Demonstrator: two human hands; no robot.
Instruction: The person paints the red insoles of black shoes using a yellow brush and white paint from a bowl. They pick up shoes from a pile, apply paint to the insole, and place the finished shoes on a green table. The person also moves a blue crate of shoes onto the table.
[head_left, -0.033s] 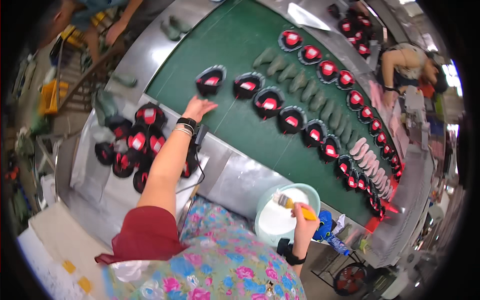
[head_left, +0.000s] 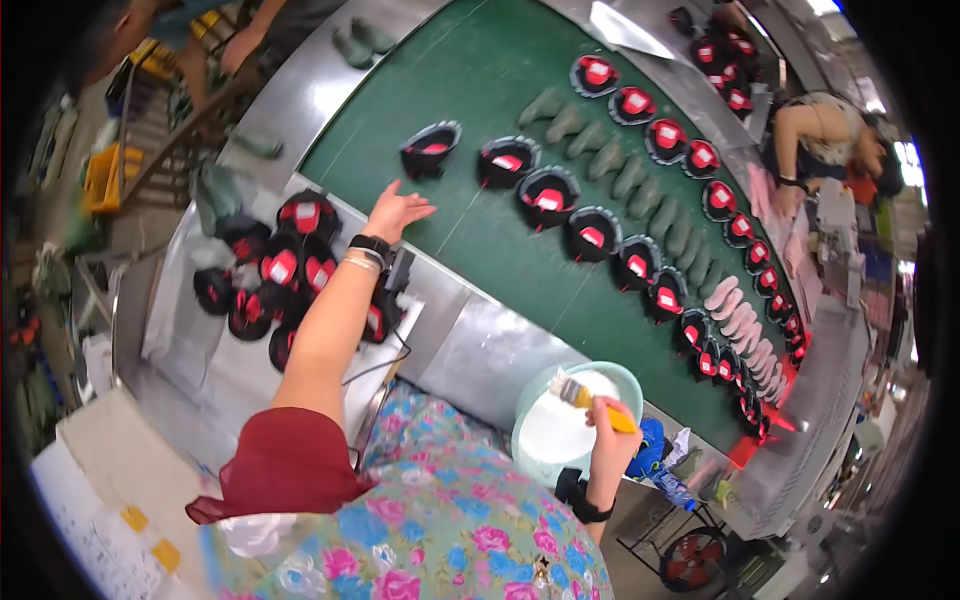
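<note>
My left hand (head_left: pixel 399 212) is held over the near edge of the green belt (head_left: pixel 350 130), fingers apart and nothing in them. Just beyond its fingertips lies a black shoe upper (head_left: pixel 430 152) with a red lining, apart from the hand. My right hand (head_left: pixel 612 445) grips a paintbrush (head_left: pixel 608 412) by its yellow handle. Its bristles, coated with white, are over a pale green bucket (head_left: pixel 632 385) of white liquid (head_left: pixel 556 425). More black-and-red shoe uppers (head_left: pixel 547 198) run along the belt in a line to the right.
Several grey-green foot-shaped forms (head_left: pixel 607 157) and pinkish sole-shaped pieces (head_left: pixel 740 325) lie on the belt between two rows of uppers. A pile of uppers (head_left: pixel 280 265) fills the tray at my left. Another person (head_left: pixel 815 135) works across the belt; a fan (head_left: pixel 695 560) stands at lower right.
The belt and its uppers sit slightly farther right in the view. The upper nearest my left hand shows less of its white label. Both hands keep nearly the same place.
</note>
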